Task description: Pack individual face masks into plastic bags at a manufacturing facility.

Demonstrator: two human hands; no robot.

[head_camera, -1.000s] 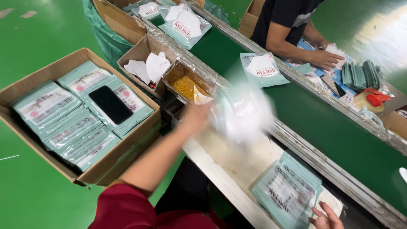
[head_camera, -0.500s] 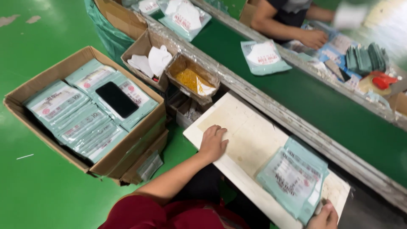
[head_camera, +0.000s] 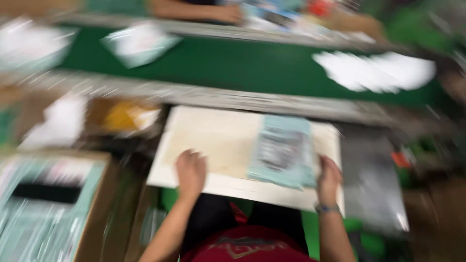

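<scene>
On the pale board (head_camera: 213, 140) that lies across the person's lap, the left hand (head_camera: 190, 170) rests palm down near the front edge, its fingers (head_camera: 187, 156) spread flat and holding nothing. The right hand (head_camera: 329, 175) sits at the board's right front corner, just beside a stack of pale green packets (head_camera: 284, 150); motion blur smears the whole view, so whether its fingers grip the stack or only touch its edge cannot be told. A bracelet (head_camera: 326, 208) circles the right wrist. The stack lies on the right half of the board, tilted slightly. To the left stands a cardboard box (head_camera: 94, 218) filled with more green packets, a dark flat thing (head_camera: 46, 192) lying on top of them. Beyond the board runs a green conveyor belt (head_camera: 252, 63) carrying a packet (head_camera: 138, 43) and what seems to be a white sheet (head_camera: 374, 73). Another person's hand (head_camera: 225, 13) works on the far side.
</scene>
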